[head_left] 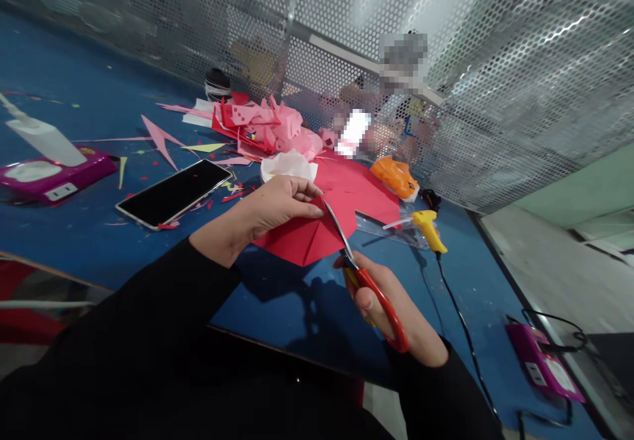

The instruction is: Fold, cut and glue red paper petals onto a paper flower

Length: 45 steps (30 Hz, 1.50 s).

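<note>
My left hand (282, 205) pinches a creased sheet of red paper (310, 242) along its upper edge, thumb on top. The paper is held up above the blue table. My right hand (391, 298) grips a pair of scissors (379, 301) with red and yellow handles. Their blades lie across the right part of the red paper, the tip close to my left thumb. Behind, a larger red paper sheet (341, 176) lies on the table. A white paper piece (288, 164) sits just beyond my left hand.
Pink and red paper scraps (272, 126) pile up at the back by the perforated metal screen (337, 4). A phone (173, 193) and a purple power strip (59, 172) lie left. Right are an orange packet (395, 177), a corded yellow glue gun (428, 230) and another purple power strip (542, 364).
</note>
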Motion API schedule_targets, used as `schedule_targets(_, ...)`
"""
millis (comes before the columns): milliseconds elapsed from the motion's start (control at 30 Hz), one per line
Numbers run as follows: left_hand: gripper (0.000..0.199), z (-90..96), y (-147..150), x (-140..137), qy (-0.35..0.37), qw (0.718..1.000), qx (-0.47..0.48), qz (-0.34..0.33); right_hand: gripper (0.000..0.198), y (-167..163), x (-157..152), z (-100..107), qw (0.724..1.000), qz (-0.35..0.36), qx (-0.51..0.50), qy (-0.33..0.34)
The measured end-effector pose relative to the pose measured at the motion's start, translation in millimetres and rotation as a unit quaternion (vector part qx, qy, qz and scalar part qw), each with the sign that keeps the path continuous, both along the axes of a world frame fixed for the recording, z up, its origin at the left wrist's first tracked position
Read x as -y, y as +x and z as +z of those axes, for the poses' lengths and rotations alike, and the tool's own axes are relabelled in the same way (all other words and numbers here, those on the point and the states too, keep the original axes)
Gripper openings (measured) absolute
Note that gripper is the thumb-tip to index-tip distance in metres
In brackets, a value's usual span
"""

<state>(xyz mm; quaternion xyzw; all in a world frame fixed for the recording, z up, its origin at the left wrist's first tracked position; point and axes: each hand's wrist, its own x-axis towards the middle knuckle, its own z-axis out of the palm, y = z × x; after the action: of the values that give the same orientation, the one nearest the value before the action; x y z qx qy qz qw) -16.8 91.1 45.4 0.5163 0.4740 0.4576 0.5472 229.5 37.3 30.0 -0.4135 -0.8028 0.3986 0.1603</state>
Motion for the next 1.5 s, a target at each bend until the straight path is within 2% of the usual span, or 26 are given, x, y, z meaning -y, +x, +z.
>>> schedule_targets(167,0.024,-0.5,-1,-1,-0.006,1.0,0.022,-0.001,0.083,5,1,5,0.995,0.013,-0.062,-0.08)
schedule_targets(267,0.025,1.6,-1,-2,-0.007,0.999,0.03,0.022,0.079,11,2,5,0.986,0.028,-0.102,-0.127)
schedule_targets(467,0.027,9.1,-7,-1,0.013,0.993,0.073,0.091,0.065,38,6,1,0.976,0.028,-0.141,-0.164)
schedule_targets(567,0.029,11.1,-12,-1,0.037,0.988,0.087,0.124,0.062,51,6,1,0.976,0.009,-0.15,-0.161)
schedule_targets(700,0.029,11.6,-15,-2,0.056,0.982,0.073,0.162,0.057,45,-6,11,0.977,-0.086,-0.176,-0.089)
schedule_targets(767,0.026,12.3,-14,-1,0.062,0.985,0.054,0.149,0.052,30,-23,23,0.979,-0.171,-0.114,-0.018)
schedule_targets(800,0.023,12.9,-13,0,0.066,0.987,0.045,0.136,0.051,22,-34,29,0.978,-0.206,-0.042,0.014)
schedule_targets(933,0.018,14.6,-11,5,0.056,0.994,0.04,0.082,0.037,-14,-93,47,0.963,-0.258,0.071,0.044)
schedule_targets(1000,0.02,14.6,-10,6,0.038,0.997,0.043,0.053,0.03,-31,-124,46,0.947,-0.284,0.136,0.06)
schedule_targets(1133,0.024,13.4,-9,7,0.021,0.999,0.033,0.018,0.035,-57,-163,29,0.906,-0.326,0.244,0.116)
schedule_targets(1300,0.025,9.8,-6,8,0.005,0.997,0.051,-0.056,0.037,-62,-169,6,0.883,-0.308,0.317,0.157)
schedule_targets(1400,0.026,6.7,-2,10,-0.001,0.992,0.06,-0.112,0.035,-53,-164,9,0.88,-0.295,0.322,0.186)
schedule_targets(1500,0.027,2.7,4,10,0.022,0.99,-0.004,-0.142,0.028,-41,-153,20,0.88,-0.296,0.288,0.233)
